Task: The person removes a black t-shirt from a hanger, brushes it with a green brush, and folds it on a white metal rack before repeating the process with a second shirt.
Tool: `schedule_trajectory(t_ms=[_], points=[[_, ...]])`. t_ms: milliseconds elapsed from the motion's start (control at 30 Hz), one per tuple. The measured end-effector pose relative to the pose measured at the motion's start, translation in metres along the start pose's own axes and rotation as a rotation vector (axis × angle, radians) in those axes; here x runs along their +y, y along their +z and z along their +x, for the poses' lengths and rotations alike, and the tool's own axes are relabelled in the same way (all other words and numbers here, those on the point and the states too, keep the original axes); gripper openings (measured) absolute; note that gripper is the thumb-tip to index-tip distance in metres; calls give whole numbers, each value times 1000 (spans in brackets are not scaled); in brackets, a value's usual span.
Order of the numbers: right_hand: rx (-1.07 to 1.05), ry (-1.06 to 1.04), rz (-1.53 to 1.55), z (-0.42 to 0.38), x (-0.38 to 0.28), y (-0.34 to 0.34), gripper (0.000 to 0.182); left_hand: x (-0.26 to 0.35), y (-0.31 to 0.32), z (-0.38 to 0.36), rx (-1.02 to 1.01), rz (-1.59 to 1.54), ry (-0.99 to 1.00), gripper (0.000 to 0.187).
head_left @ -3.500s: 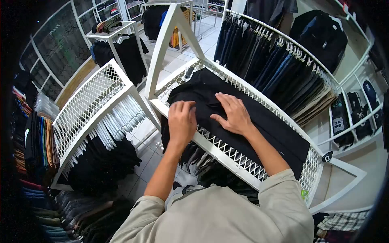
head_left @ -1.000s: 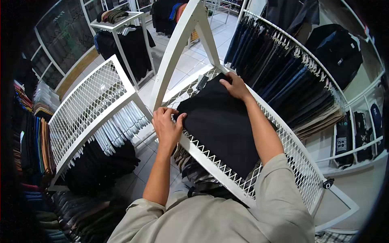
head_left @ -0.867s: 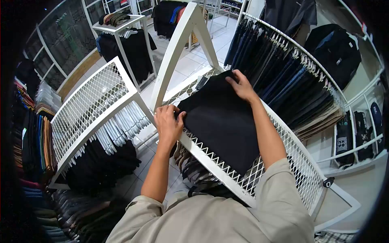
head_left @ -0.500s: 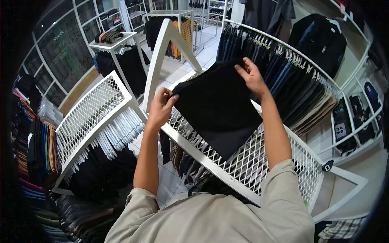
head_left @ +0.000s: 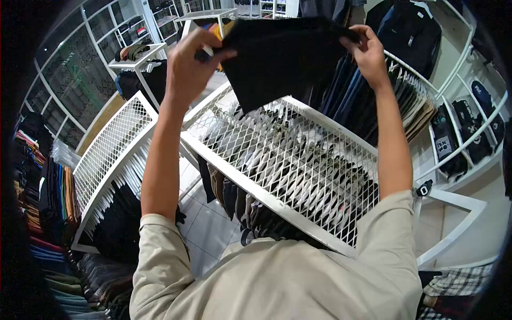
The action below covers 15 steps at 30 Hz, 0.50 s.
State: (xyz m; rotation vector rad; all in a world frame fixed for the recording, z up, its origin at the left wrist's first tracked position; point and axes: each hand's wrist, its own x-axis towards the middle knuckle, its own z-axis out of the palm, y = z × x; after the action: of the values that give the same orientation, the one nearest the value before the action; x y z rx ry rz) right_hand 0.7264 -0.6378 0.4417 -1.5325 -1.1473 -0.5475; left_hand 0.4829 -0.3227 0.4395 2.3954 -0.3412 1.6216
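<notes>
A plain black garment (head_left: 282,61) hangs raised between my two hands; its exact kind is not clear. My left hand (head_left: 191,66), a little blurred, pinches its upper left corner. At the opposite upper corner, my right hand (head_left: 372,57) grips the cloth between thumb and fingers. Below the garment stands a white rack with a mesh top (head_left: 298,160). Through the mesh, several grey, light and dark clothes (head_left: 250,210) show hanging in a row.
A second white mesh-topped rack (head_left: 114,152) with clothes on white hangers stands to the left. Dark jeans and trousers (head_left: 368,101) hang on a curved rail behind, at the right. Folded clothes (head_left: 53,197) line the far left. Shelves with dark items (head_left: 450,141) are on the right wall.
Both hands have lifted the black garment up and away from above the mesh top. It spreads wider between them, and more of the rack beneath now shows.
</notes>
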Motion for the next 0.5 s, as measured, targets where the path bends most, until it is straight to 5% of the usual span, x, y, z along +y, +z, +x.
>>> schedule_trajectory(t_ms=[100, 167, 267, 333, 400, 500], points=[[-340, 68, -4, -54, -21, -23, 29, 43, -6, -60, -139, 2, -16, 47], [-728, 387, -178, -86, -38, -30, 27, 66, -9, -115, -381, 8, -47, 39], [-1108, 523, -141, -136, -31, -24, 22, 117, -10, -180, -724, -103, -275, 29], [-1353, 658, -188, -150, -27, -23, 28, 137, -12, -206, -772, -242, -303, 28], [-1252, 729, -94, -164, -2, -17, 30, 148, -11, -216, -773, -327, -344, 27], [-937, 733, -122, -184, 30, 5, 39, 155, -2, -224, -431, -309, -873, 25]])
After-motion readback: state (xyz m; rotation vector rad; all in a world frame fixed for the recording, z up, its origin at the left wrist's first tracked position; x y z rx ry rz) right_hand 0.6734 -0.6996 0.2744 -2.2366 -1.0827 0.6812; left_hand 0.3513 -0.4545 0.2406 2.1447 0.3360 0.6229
